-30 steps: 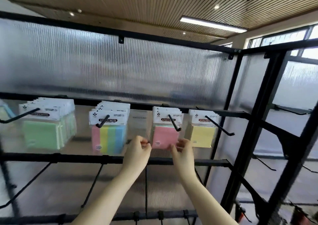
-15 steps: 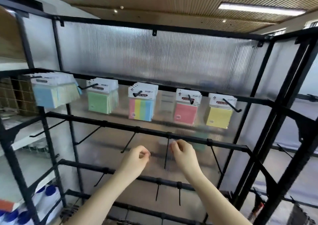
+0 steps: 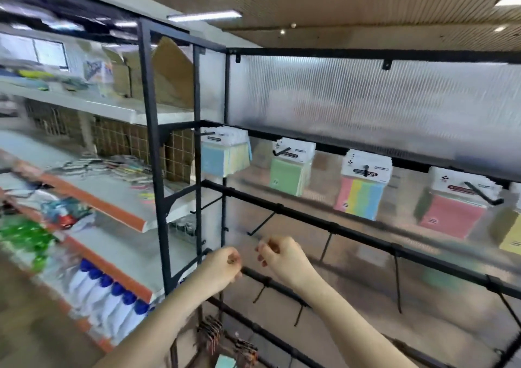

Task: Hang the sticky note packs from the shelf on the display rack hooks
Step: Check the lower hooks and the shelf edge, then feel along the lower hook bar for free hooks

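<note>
The loose sticky note packs (image 3: 124,167) lie in a blurred heap on the grey shelf (image 3: 93,187), at ten o'clock from both hands. A second ago the hands were up at the hung pink pack (image 3: 451,212); the view has since swung left, so a fetch is probably next. Left hand (image 3: 222,266) and right hand (image 3: 282,257) are curled, holding nothing, before the black display rack (image 3: 366,235).

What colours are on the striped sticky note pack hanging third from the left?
The striped pack shows vertical pink, yellow, green and blue stripes, seen in the head view.
</note>
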`<move>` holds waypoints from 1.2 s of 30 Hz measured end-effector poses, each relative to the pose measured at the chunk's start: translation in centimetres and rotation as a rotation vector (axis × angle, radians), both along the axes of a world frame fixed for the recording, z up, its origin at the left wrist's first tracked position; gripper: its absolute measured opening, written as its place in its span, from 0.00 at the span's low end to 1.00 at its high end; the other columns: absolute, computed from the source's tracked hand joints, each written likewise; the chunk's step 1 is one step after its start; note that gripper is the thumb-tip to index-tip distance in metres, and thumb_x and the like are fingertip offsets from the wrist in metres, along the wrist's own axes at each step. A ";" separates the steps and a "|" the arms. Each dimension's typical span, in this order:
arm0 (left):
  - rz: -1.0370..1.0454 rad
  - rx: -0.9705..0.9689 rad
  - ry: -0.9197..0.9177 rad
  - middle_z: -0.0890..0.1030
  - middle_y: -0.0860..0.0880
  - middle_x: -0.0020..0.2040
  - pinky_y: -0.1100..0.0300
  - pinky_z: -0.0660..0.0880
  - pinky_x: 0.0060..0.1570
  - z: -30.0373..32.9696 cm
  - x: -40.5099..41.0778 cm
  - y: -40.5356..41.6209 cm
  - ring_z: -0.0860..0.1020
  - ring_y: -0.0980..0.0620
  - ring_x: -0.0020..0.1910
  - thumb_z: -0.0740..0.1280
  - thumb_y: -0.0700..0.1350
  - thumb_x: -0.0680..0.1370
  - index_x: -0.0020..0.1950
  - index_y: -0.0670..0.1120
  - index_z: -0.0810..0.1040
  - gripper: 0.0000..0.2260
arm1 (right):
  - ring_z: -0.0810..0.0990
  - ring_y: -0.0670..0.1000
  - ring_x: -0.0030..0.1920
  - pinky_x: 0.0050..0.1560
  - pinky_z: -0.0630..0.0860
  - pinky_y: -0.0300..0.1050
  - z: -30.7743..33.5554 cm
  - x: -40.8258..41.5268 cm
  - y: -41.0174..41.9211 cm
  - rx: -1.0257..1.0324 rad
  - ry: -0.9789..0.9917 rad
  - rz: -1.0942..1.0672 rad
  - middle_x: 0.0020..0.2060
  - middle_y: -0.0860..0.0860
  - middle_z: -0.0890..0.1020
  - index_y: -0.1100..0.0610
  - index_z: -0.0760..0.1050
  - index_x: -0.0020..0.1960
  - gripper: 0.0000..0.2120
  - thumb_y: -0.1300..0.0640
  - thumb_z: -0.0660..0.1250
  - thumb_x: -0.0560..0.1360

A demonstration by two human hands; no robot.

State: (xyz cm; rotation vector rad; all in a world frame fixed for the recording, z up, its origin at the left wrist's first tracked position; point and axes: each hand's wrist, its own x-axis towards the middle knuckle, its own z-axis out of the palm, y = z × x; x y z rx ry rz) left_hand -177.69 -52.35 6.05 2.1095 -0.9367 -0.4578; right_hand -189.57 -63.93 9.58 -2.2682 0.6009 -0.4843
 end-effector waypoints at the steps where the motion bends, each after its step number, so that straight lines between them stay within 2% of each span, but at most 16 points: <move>1: 0.024 0.005 -0.012 0.81 0.54 0.35 0.68 0.73 0.32 -0.1 1.7 1.1 0.78 0.59 0.32 0.61 0.44 0.80 0.45 0.50 0.74 0.05 | 0.81 0.55 0.44 0.49 0.78 0.50 -0.1 1.9 0.9 -0.002 0.004 0.026 0.42 0.55 0.84 0.60 0.78 0.46 0.11 0.54 0.61 0.78; 3: 0.068 0.010 0.006 0.81 0.53 0.35 0.66 0.72 0.33 -0.1 4.9 3.4 0.77 0.59 0.30 0.62 0.45 0.80 0.45 0.51 0.75 0.05 | 0.81 0.53 0.43 0.46 0.77 0.45 0.0 5.9 2.9 -0.009 0.014 0.078 0.42 0.54 0.84 0.56 0.77 0.43 0.09 0.55 0.61 0.78; 5: 0.109 0.033 -0.010 0.82 0.51 0.38 0.64 0.73 0.36 0.0 8.3 5.9 0.78 0.58 0.32 0.62 0.45 0.80 0.44 0.53 0.75 0.06 | 0.80 0.51 0.40 0.42 0.75 0.44 -0.1 9.8 5.1 -0.013 0.029 0.128 0.41 0.54 0.84 0.56 0.77 0.43 0.09 0.55 0.61 0.78; 9: 0.165 0.068 -0.055 0.79 0.54 0.39 0.69 0.71 0.35 0.2 15.0 10.7 0.76 0.59 0.34 0.62 0.42 0.79 0.41 0.52 0.74 0.08 | 0.80 0.56 0.44 0.46 0.76 0.47 -0.4 17.4 9.3 -0.007 0.050 0.216 0.42 0.57 0.83 0.61 0.77 0.44 0.11 0.56 0.61 0.78; 12: 0.222 0.058 -0.025 0.81 0.51 0.38 0.62 0.74 0.39 0.1 19.2 14.6 0.78 0.53 0.36 0.61 0.41 0.79 0.42 0.48 0.75 0.07 | 0.81 0.55 0.43 0.46 0.76 0.47 -1.0 22.4 12.1 -0.010 0.070 0.257 0.41 0.56 0.83 0.58 0.76 0.42 0.11 0.54 0.60 0.78; 15: 0.276 0.040 -0.019 0.80 0.51 0.37 0.56 0.76 0.45 -0.3 22.9 18.4 0.81 0.48 0.42 0.61 0.39 0.79 0.42 0.46 0.76 0.08 | 0.81 0.56 0.44 0.48 0.78 0.49 -1.6 26.9 14.9 0.007 0.092 0.291 0.43 0.57 0.83 0.61 0.78 0.46 0.12 0.54 0.60 0.78; 16: 0.300 0.030 -0.011 0.80 0.50 0.37 0.57 0.77 0.45 -0.5 24.0 19.6 0.81 0.49 0.41 0.61 0.39 0.79 0.43 0.45 0.76 0.07 | 0.81 0.56 0.44 0.49 0.78 0.51 -1.9 28.2 15.8 0.010 0.099 0.301 0.43 0.57 0.83 0.61 0.78 0.47 0.12 0.54 0.60 0.78; 18: 0.331 0.033 -0.028 0.80 0.49 0.40 0.64 0.75 0.40 -0.9 26.0 21.8 0.78 0.56 0.37 0.60 0.38 0.79 0.45 0.44 0.77 0.07 | 0.81 0.56 0.45 0.48 0.78 0.51 -2.4 30.6 17.4 0.011 0.113 0.312 0.44 0.58 0.83 0.63 0.78 0.48 0.13 0.54 0.60 0.78; 20: 0.345 0.032 -0.033 0.81 0.48 0.43 0.64 0.73 0.39 -1.3 27.8 23.6 0.78 0.57 0.37 0.60 0.37 0.78 0.46 0.43 0.78 0.08 | 0.81 0.56 0.44 0.47 0.77 0.51 -2.9 32.9 18.6 -0.006 0.130 0.325 0.44 0.59 0.83 0.64 0.78 0.49 0.14 0.54 0.60 0.79; 22: 0.363 0.019 -0.025 0.82 0.46 0.46 0.59 0.75 0.44 -1.6 29.2 24.9 0.80 0.52 0.42 0.59 0.36 0.77 0.47 0.41 0.79 0.09 | 0.80 0.54 0.43 0.47 0.77 0.49 -3.5 35.1 19.6 -0.018 0.135 0.328 0.44 0.58 0.83 0.63 0.78 0.49 0.13 0.55 0.60 0.79; 25: 0.418 0.000 -0.021 0.82 0.46 0.47 0.57 0.76 0.50 -2.2 31.2 26.2 0.80 0.49 0.47 0.59 0.35 0.77 0.47 0.40 0.80 0.09 | 0.80 0.53 0.45 0.47 0.75 0.46 -4.2 38.4 20.7 -0.052 0.155 0.329 0.45 0.56 0.83 0.63 0.79 0.50 0.12 0.55 0.60 0.79; 28: 0.442 -0.013 0.019 0.81 0.43 0.49 0.59 0.74 0.48 -2.9 33.2 26.7 0.78 0.48 0.46 0.59 0.34 0.77 0.49 0.37 0.79 0.09 | 0.78 0.53 0.44 0.42 0.71 0.44 -4.9 41.9 21.5 -0.084 0.184 0.334 0.45 0.55 0.83 0.61 0.79 0.49 0.12 0.55 0.60 0.78; 31: 0.459 -0.032 0.054 0.80 0.40 0.47 0.59 0.72 0.44 -3.6 36.1 27.3 0.76 0.48 0.42 0.59 0.34 0.78 0.48 0.36 0.78 0.08 | 0.79 0.55 0.43 0.44 0.73 0.45 -5.8 45.9 22.4 -0.074 0.173 0.342 0.43 0.57 0.82 0.63 0.78 0.47 0.13 0.54 0.60 0.78; 34: 0.488 -0.015 0.048 0.81 0.42 0.51 0.57 0.73 0.51 -4.1 40.2 28.0 0.79 0.44 0.50 0.59 0.36 0.79 0.54 0.37 0.78 0.10 | 0.79 0.58 0.43 0.41 0.73 0.47 -6.5 50.6 23.1 -0.071 0.152 0.352 0.41 0.60 0.81 0.64 0.77 0.45 0.13 0.55 0.61 0.77; 36: 0.499 -0.013 0.051 0.81 0.42 0.53 0.55 0.74 0.52 -4.0 43.2 28.5 0.79 0.43 0.52 0.59 0.37 0.79 0.56 0.37 0.78 0.10 | 0.79 0.58 0.42 0.38 0.71 0.46 -6.4 54.1 23.4 -0.082 0.147 0.360 0.41 0.59 0.81 0.63 0.77 0.45 0.11 0.56 0.61 0.77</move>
